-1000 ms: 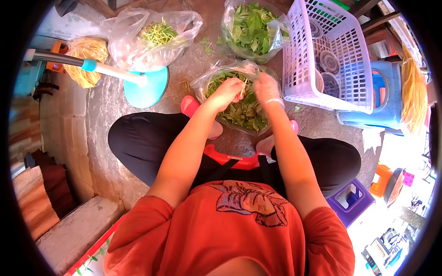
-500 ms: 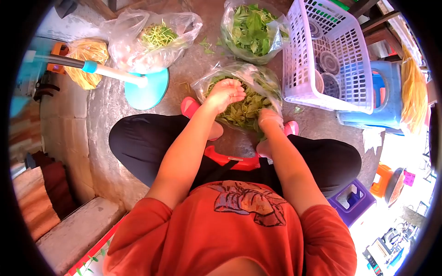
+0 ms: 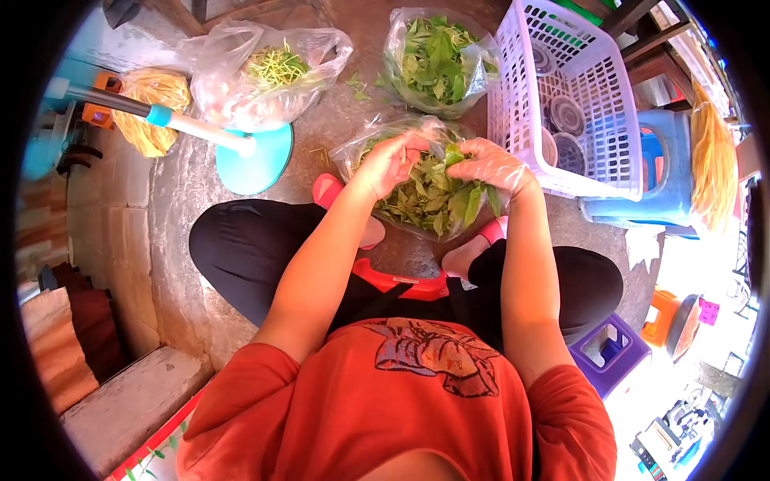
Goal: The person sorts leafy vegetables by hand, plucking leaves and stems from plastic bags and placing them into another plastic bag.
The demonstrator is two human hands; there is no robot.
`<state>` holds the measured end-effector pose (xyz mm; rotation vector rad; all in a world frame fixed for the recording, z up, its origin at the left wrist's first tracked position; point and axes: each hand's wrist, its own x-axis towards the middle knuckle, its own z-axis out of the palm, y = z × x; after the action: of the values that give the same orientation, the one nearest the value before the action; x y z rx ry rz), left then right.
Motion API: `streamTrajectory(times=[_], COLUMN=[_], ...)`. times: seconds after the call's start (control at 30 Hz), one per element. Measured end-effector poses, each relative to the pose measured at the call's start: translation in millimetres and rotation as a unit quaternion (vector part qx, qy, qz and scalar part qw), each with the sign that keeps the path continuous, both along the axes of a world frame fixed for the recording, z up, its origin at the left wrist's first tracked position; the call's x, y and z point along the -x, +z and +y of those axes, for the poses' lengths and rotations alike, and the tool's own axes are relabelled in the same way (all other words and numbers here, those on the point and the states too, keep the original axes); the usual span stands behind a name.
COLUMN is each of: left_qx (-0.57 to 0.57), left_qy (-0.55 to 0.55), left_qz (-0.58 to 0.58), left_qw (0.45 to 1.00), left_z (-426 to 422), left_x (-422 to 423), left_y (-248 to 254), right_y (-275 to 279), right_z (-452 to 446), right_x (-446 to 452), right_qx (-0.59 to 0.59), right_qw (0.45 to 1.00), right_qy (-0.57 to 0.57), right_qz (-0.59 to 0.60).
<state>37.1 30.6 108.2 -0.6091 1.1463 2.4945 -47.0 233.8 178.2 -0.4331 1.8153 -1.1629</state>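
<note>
Green leaves (image 3: pixel 429 200) lie in an open bag (image 3: pixel 345 152), handily beneath the right hand (image 3: pixel 491 166), fingers clamped on a sprig (image 3: pixel 455 154), and left hand (image 3: pixel 389 167), fingers curled, grip unclear.

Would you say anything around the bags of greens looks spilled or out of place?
Yes, slightly: a few loose leaves lie on the floor between the bag of stems and the upper bag of leaves. They look dropped, as most greens are bagged. Nothing looks clearly damaged.
</note>
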Motion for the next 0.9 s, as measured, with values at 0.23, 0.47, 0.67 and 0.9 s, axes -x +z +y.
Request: streamTrajectory(times=[0.23,0.47,0.67,0.9], left_qx=[0.019,0.027,0.106,0.078], left_qy=[-0.023,-0.088,-0.115,-0.035], left_qz=[0.088,0.09,0.063,0.054], left_qw=[0.996,0.992,0.986,0.995], left_z=[-5.3,0.9,7.8,6.5], left_x=[-3.7,-4.9,-5.5,-3.9], left_y=[4.5,5.1,3.4,5.8], right_y=[-32.6,-26.3,-31.9,-50.0], right_z=[0.5,3.5,1.2,-2.6], right_x=[4.9,2.5,2.5,12.0], right_qx=[0.045,0.19,0.244,0.2], right_qw=[0.995,0.952,0.934,0.915], right_qy=[-0.084,-0.192,-0.22,-0.335], right_qz=[0.006,-0.144,-0.143,-0.107])
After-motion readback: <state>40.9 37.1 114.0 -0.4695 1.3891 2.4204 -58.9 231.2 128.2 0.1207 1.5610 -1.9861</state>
